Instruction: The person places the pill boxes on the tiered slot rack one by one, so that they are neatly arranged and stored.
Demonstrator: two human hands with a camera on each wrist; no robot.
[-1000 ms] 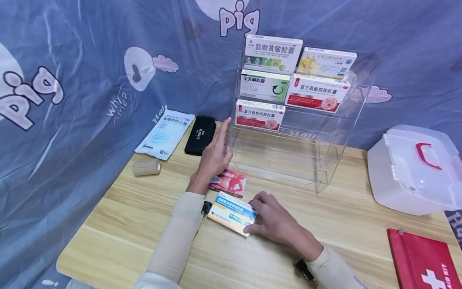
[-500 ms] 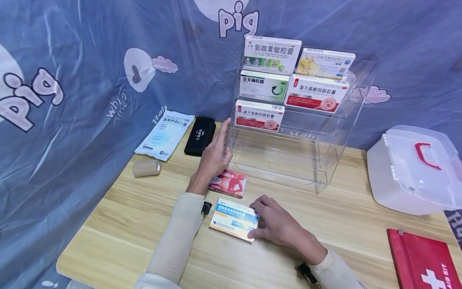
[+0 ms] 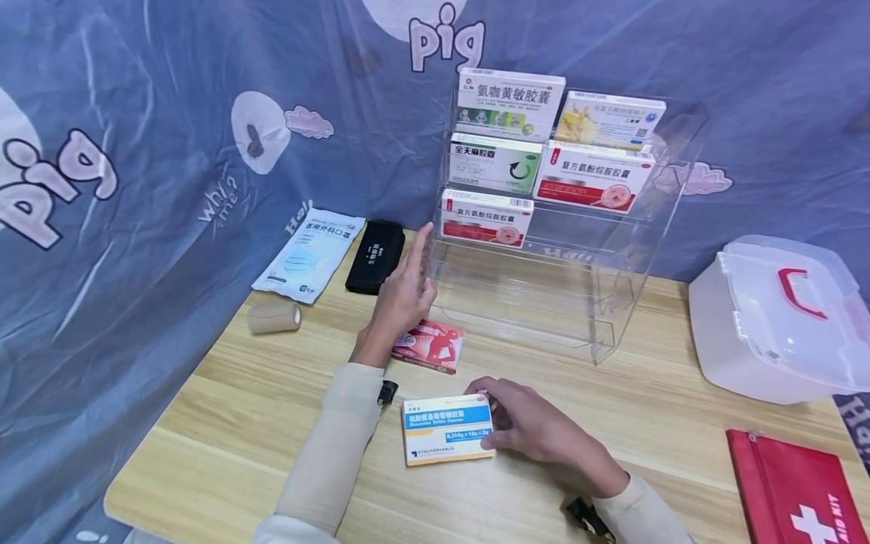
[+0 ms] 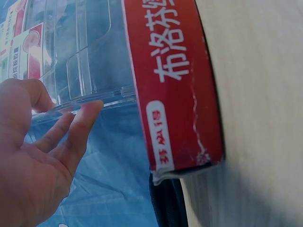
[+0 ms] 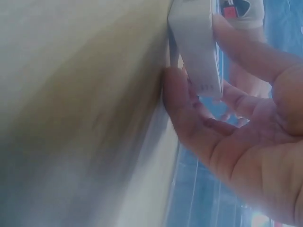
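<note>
My right hand (image 3: 537, 423) pinches the right end of a white, blue and orange medicine box (image 3: 435, 446), its printed face toward the head camera. In the right wrist view the thumb and fingers sit on either side of the box's pale end (image 5: 201, 52), close to the tabletop. My left hand (image 3: 405, 293) grips the left side edge of a clear display rack (image 3: 523, 302), index finger pointing up along it. Thumb and fingers meet at the panel edge in the left wrist view. Partly behind the left wrist lies a red medicine box (image 3: 435, 344), flat on the table.
Several medicine boxes (image 3: 487, 219) stand in the rack's upper tiers. Left of it are a mask packet (image 3: 309, 253), a black pouch (image 3: 376, 257) and a tan bandage roll (image 3: 274, 317). A clear lidded case (image 3: 775, 317) and red first-aid pouch (image 3: 791, 483) lie right.
My right hand has drawn the white, blue and orange box away from the red box, toward the table's front, and turned it more level. The left hand keeps its place on the rack.
</note>
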